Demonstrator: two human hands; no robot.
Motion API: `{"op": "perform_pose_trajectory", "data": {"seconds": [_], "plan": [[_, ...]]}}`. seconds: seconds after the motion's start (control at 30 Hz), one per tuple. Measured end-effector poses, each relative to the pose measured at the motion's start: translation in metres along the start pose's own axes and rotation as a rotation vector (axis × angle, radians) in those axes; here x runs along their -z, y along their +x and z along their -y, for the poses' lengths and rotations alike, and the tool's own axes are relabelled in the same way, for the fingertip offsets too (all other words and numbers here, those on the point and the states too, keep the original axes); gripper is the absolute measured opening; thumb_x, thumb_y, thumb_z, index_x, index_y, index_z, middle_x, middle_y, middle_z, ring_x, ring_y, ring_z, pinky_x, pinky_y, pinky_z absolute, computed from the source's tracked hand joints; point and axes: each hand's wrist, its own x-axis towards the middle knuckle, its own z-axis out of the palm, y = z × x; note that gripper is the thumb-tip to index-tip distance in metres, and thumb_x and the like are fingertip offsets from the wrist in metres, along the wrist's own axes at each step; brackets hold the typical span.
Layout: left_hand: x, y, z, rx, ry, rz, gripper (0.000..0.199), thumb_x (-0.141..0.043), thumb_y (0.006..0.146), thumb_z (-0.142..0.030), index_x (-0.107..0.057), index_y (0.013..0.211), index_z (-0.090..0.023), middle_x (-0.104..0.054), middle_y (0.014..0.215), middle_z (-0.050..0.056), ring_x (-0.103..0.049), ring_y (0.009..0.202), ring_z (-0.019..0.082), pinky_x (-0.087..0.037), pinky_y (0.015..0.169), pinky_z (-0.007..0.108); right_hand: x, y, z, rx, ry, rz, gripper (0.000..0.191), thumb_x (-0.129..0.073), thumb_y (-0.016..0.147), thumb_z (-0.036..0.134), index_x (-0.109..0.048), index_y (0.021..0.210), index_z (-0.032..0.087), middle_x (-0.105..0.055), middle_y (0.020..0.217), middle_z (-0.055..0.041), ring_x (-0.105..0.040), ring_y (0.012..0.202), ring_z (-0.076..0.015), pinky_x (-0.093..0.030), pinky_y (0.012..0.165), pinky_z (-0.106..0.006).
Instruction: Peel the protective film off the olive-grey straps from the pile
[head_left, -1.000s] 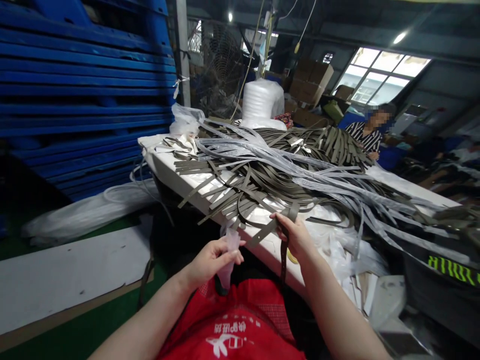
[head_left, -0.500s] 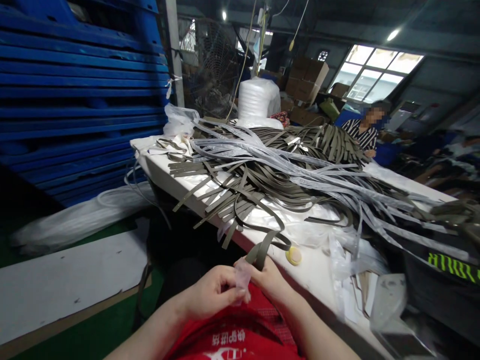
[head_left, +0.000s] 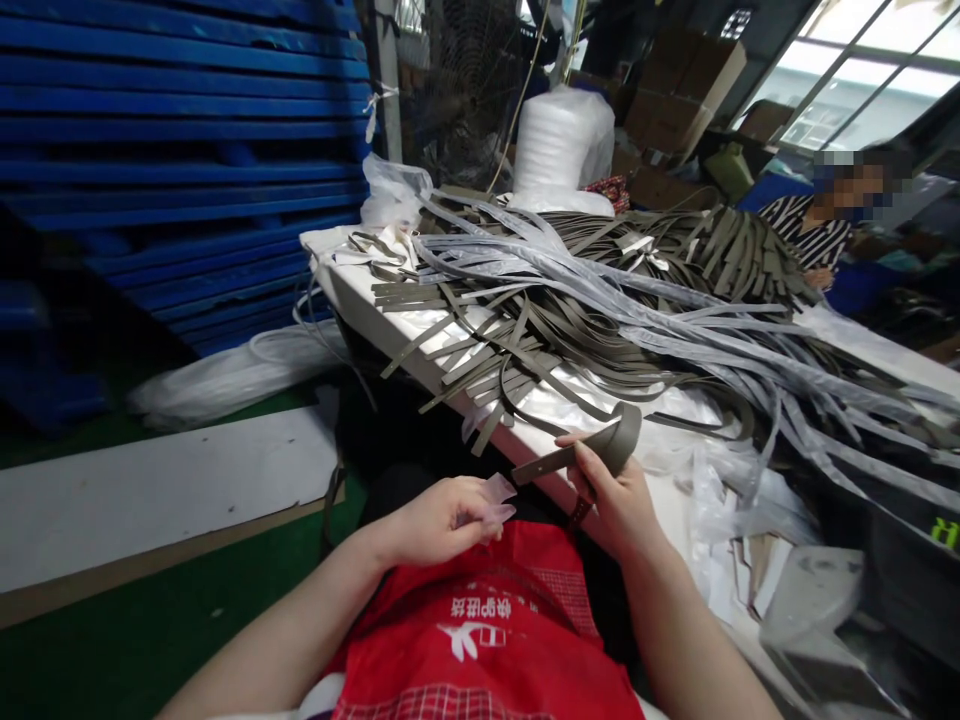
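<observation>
My left hand [head_left: 446, 518] is closed on a small clear plastic sleeve [head_left: 499, 490], whose mouth gapes toward the right. Just right of it, my right hand [head_left: 611, 490] pinches a dark olive strap [head_left: 551, 462] near its end. The strap's flat tip points left at the sleeve, a small gap apart from it, and the rest loops up behind my fingers toward the table. Many similar straps [head_left: 570, 335] lie heaped on the white table, with long strips in clear plastic [head_left: 600, 285] across them.
Blue pallets [head_left: 187, 170] are stacked at the left. A white roll [head_left: 559, 145] stands behind the straps. At the back right is a person in a striped top [head_left: 806, 235]. A white board [head_left: 172, 490] lies on the green floor. Plastic scraps [head_left: 817, 600] sit at the lower right.
My hands have moved apart; the right hand has shifted right and up with the strap, whose end now shows. The left hand still holds the sleeve. The view has tilted down.
</observation>
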Motion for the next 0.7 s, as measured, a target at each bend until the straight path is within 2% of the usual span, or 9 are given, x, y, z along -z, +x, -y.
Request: {"op": "perform_pose_trajectory", "data": {"seconds": [0.07, 0.2, 0.37, 0.57, 0.63, 0.7], "plan": [[0.000, 0.001, -0.002, 0.001, -0.005, -0.006, 0.035, -0.047, 0.097, -0.029, -0.071, 0.075, -0.014, -0.070, 0.079, 0.008, -0.062, 0.078, 0.016, -0.046, 0.075, 0.024, -0.006, -0.002, -0.002, 0.006, 0.006, 0.001, 0.039, -0.066, 0.082, 0.054, -0.071, 0.094, 0.017, -0.050, 0.055, 0.0018, -0.037, 0.045, -0.0095, -0.028, 0.041, -0.023], [0.001, 0.000, -0.002, -0.009, -0.008, -0.005, 0.036, -0.047, 0.097, -0.029, -0.072, 0.076, -0.015, -0.070, 0.078, 0.008, -0.062, 0.077, 0.016, -0.046, 0.075, 0.025, -0.010, -0.002, -0.005, 0.056, -0.155, 0.048, 0.039, -0.062, 0.086, 0.053, -0.074, 0.097, 0.018, -0.059, 0.062, -0.0020, -0.047, 0.049, -0.0125, -0.038, 0.046, -0.025], [0.001, 0.000, 0.001, 0.006, 0.029, -0.037, 0.036, -0.047, 0.097, -0.030, -0.073, 0.078, -0.014, -0.069, 0.079, 0.009, -0.062, 0.080, 0.018, -0.046, 0.076, 0.026, -0.014, -0.001, -0.006, 0.061, -0.259, 0.189, 0.033, -0.060, 0.089, 0.047, -0.074, 0.100, 0.019, -0.063, 0.066, -0.0018, -0.053, 0.054, -0.0130, -0.043, 0.051, -0.024], [-0.003, 0.000, 0.004, 0.015, 0.018, -0.042, 0.039, -0.046, 0.097, -0.030, -0.069, 0.071, -0.014, -0.064, 0.074, 0.005, -0.058, 0.069, 0.014, -0.045, 0.069, 0.023, -0.036, -0.006, -0.025, 0.080, -0.258, 0.384, 0.028, -0.061, 0.088, 0.042, -0.077, 0.095, 0.019, -0.073, 0.085, -0.0052, -0.066, 0.075, -0.0185, -0.053, 0.070, -0.029], [-0.005, -0.002, 0.004, 0.037, 0.005, -0.062, 0.037, -0.046, 0.097, -0.029, -0.069, 0.072, -0.014, -0.065, 0.078, 0.005, -0.059, 0.070, 0.013, -0.045, 0.071, 0.023, -0.038, -0.004, -0.033, 0.035, -0.209, 0.348, 0.031, -0.064, 0.085, 0.045, -0.076, 0.095, 0.018, -0.071, 0.078, -0.0043, -0.065, 0.070, -0.0178, -0.053, 0.066, -0.028], [-0.006, -0.004, 0.004, 0.063, -0.001, -0.077, 0.035, -0.046, 0.097, -0.028, -0.070, 0.075, -0.015, -0.066, 0.081, 0.005, -0.060, 0.073, 0.013, -0.045, 0.072, 0.023, -0.035, 0.002, -0.037, -0.059, -0.110, 0.135, 0.042, -0.064, 0.082, 0.054, -0.074, 0.100, 0.017, -0.061, 0.059, 0.0001, -0.053, 0.049, -0.0124, -0.044, 0.047, -0.023]]}}
